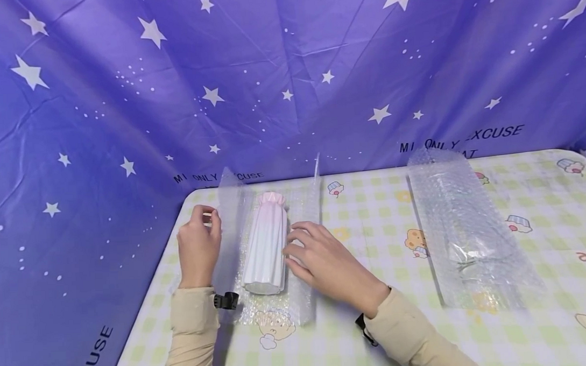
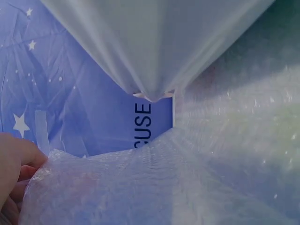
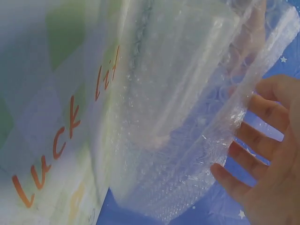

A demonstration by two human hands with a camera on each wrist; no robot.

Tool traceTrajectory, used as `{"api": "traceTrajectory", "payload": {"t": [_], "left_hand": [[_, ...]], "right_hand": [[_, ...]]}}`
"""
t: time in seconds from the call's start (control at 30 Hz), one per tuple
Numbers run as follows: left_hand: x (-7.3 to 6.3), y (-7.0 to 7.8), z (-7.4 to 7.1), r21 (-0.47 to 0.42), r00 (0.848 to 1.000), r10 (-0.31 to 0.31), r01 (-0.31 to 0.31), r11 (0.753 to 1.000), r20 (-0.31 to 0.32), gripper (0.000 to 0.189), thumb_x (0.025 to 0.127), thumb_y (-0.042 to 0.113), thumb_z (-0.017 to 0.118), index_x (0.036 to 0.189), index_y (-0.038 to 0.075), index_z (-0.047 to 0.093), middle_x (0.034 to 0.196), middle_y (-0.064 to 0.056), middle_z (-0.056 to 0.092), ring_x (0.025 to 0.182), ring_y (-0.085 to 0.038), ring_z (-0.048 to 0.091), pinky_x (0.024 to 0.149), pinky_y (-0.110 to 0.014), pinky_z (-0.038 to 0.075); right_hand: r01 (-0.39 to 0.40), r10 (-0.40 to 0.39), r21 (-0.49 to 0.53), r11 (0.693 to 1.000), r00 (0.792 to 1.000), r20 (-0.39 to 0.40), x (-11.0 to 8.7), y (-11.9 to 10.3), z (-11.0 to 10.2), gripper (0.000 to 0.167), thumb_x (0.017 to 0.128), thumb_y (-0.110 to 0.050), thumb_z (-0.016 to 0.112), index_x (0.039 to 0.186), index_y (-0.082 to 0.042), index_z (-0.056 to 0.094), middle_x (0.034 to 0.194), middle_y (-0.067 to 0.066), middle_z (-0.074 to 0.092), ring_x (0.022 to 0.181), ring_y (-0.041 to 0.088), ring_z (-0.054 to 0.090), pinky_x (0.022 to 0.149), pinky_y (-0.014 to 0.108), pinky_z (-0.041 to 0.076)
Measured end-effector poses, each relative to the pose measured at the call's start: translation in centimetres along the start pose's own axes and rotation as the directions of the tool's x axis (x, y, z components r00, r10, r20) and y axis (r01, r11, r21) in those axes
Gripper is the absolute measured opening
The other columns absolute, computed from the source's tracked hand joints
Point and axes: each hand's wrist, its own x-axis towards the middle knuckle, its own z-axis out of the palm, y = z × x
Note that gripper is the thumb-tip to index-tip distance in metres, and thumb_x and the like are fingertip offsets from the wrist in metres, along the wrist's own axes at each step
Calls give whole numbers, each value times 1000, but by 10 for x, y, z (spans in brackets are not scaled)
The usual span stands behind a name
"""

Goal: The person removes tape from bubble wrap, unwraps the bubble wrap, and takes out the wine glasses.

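A fluted vase (image 1: 266, 248), pink at its scalloped neck and fading to white, lies on its side on a sheet of bubble wrap (image 1: 232, 223). Both side flaps of the sheet stand up along the vase. My left hand (image 1: 198, 245) pinches the edge of the left flap, as the left wrist view shows with the fingers (image 2: 26, 161) at the wrap's corner. At the vase's right side, my right hand (image 1: 327, 262) has its fingers spread and slightly bent. Its fingertips lie right at the right flap (image 3: 187, 164) in the right wrist view.
Another bubble-wrapped bundle (image 1: 461, 225) lies on the right half of the table (image 1: 371, 212), which has a green checked cover. A purple star-patterned cloth (image 1: 270, 97) hangs behind and to the left of the table. Both wrists carry black straps (image 1: 226, 300).
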Motion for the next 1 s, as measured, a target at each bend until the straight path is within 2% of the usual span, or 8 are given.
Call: {"api": "traceTrajectory", "payload": {"t": [0.23, 0.4, 0.5, 0.63, 0.7, 0.9, 1.0], "left_hand": [[1, -11, -5, -5, 997, -75, 74, 997, -16, 13, 97, 14, 58, 96, 2, 64, 80, -19, 73, 57, -28, 71, 59, -48, 55], [2, -16, -6, -11, 995, -102, 102, 995, -19, 13, 96, 12, 58, 95, 1, 64, 80, -19, 73, 57, -28, 71, 59, -46, 55], [3, -18, -6, -49, 991, -135, 134, 990, -3, 12, 96, 11, 58, 97, 0, 65, 80, -17, 74, 57, -27, 71, 52, -32, 55], [4, -22, -8, -126, 979, -202, 203, 971, 18, 12, 96, 9, 56, 99, 0, 64, 81, -17, 74, 56, -25, 71, 43, -14, 48], [4, -25, -9, -157, 973, -230, 230, 960, 23, 13, 96, 8, 56, 100, -1, 64, 83, -19, 74, 54, -20, 70, 42, -12, 47], [5, -34, -12, -177, 961, -275, 276, 945, 26, 15, 96, 12, 58, 99, -1, 66, 85, -18, 75, 49, 12, 58, 45, -10, 47], [5, -37, -12, -193, 953, -302, 303, 933, 30, 17, 96, 14, 59, 98, -1, 66, 87, -18, 75, 49, 14, 57, 45, -10, 47]], "right_hand": [[-71, 71, -1, 998, 997, 13, -1, 5, -2, 16, 97, -21, 61, 105, -15, 74, 118, 3, 65, 126, 24, 50, 110, 43, 41], [-110, 110, -14, 994, 994, 16, -3, 8, -5, 13, 94, -19, 64, 101, -14, 74, 116, 5, 65, 123, 26, 51, 106, 46, 43], [-123, 123, -19, 992, 992, 30, -5, 10, -5, 10, 93, -18, 66, 98, -12, 73, 114, 7, 65, 121, 29, 52, 104, 48, 44], [-141, 142, -22, 990, 988, 61, -7, 15, -6, 12, 92, -20, 69, 98, -11, 73, 113, 8, 64, 121, 31, 51, 105, 48, 44], [-147, 149, -25, 989, 986, 71, -8, 18, -6, 13, 92, -21, 70, 99, -10, 73, 114, 8, 63, 120, 30, 51, 104, 47, 44], [-156, 159, -39, 987, 983, 92, -11, 22, -7, 16, 91, -21, 71, 99, -8, 72, 112, 10, 63, 117, 30, 52, 99, 45, 47], [-169, 172, -39, 985, 979, 112, -12, 22, -7, 17, 91, -22, 71, 100, -8, 72, 113, 11, 64, 117, 30, 52, 99, 45, 47]]}}
